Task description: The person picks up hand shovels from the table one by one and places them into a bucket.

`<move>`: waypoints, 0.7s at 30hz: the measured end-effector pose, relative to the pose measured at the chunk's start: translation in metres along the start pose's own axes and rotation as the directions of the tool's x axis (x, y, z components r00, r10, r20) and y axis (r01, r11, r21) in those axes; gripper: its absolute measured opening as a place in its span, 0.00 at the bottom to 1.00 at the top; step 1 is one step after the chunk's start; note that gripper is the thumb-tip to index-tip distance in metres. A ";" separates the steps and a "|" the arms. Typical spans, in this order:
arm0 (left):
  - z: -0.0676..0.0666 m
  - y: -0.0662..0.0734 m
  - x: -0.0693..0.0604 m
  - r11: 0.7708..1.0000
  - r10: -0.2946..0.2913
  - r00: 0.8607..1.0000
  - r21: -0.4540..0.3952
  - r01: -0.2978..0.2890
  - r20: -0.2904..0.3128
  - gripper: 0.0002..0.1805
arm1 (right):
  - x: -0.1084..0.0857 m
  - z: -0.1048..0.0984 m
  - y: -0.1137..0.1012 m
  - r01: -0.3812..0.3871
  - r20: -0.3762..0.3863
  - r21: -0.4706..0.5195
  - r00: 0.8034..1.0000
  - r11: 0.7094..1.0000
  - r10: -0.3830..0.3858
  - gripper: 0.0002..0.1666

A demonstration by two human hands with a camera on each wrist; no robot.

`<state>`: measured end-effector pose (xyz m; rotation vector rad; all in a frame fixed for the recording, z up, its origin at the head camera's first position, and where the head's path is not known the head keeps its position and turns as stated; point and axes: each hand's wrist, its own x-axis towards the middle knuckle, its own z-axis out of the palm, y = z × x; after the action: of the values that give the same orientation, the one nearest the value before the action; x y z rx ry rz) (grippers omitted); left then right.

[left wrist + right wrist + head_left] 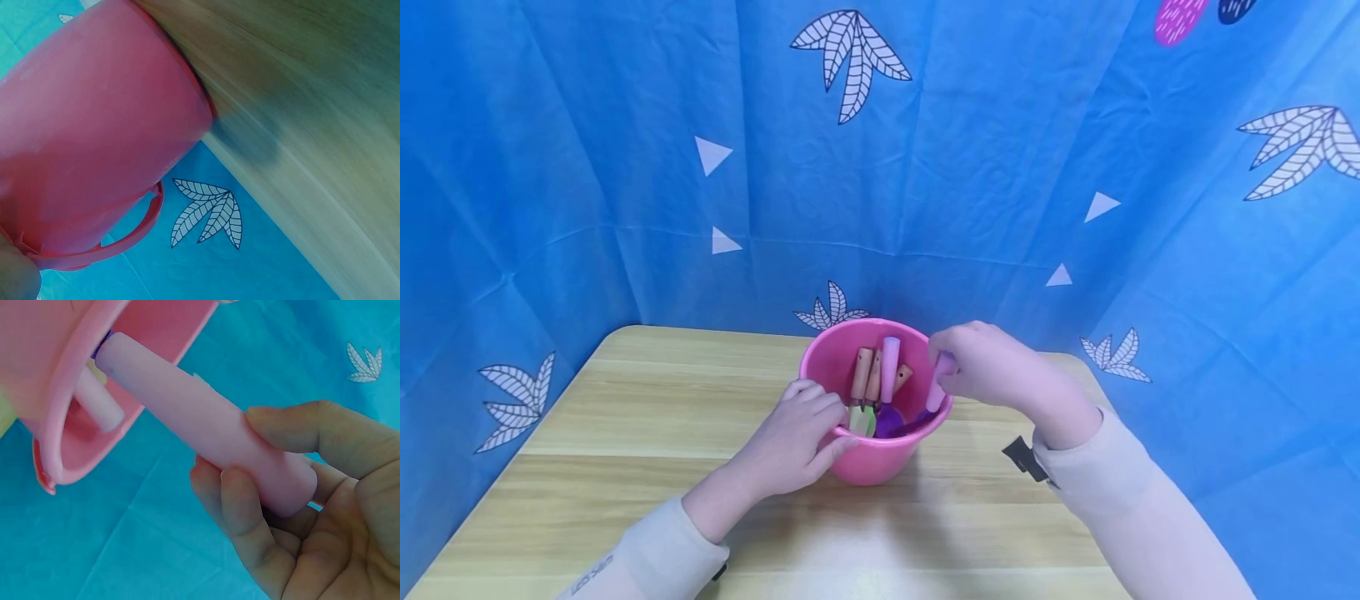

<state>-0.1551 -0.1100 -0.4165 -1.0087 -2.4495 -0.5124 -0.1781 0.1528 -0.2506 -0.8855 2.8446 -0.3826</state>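
Note:
A pink bucket (880,460) stands on the table with several tools inside. My left hand (790,433) grips its near left rim, fingers over the edge and thumb on the outside. My right hand (988,367) pinches the end of a pale pink handle (200,419) between thumb and fingers, above the right rim. This tool's dark purple lower part reaches down into the bucket, and its tip is hidden. Beside it in the bucket are another pink-handled tool (890,362) with a purple head and several wooden-handled tools (861,375), one with a pale green head (863,422).
The wooden table (700,417) has rounded far corners. A blue curtain (925,167) with leaf prints hangs behind and on both sides. In the left wrist view, a pink bucket handle (134,237) hangs along the bucket's side.

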 end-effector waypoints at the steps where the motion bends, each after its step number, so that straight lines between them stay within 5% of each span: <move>1: 0.000 0.000 0.000 1.000 0.000 1.000 0.001 0.000 0.002 0.14 | 0.001 0.001 0.000 -0.005 0.018 0.015 1.000 1.000 0.005 0.09; 21: 0.000 0.000 -0.001 1.000 -0.005 1.000 0.002 0.005 0.005 0.13 | 0.032 0.024 0.007 0.004 0.185 0.009 0.983 1.000 -0.005 0.10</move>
<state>-0.1549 -0.1107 -0.4168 -1.0046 -2.4576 -0.5095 -0.2031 0.1359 -0.2772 -0.8769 2.6700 -0.2956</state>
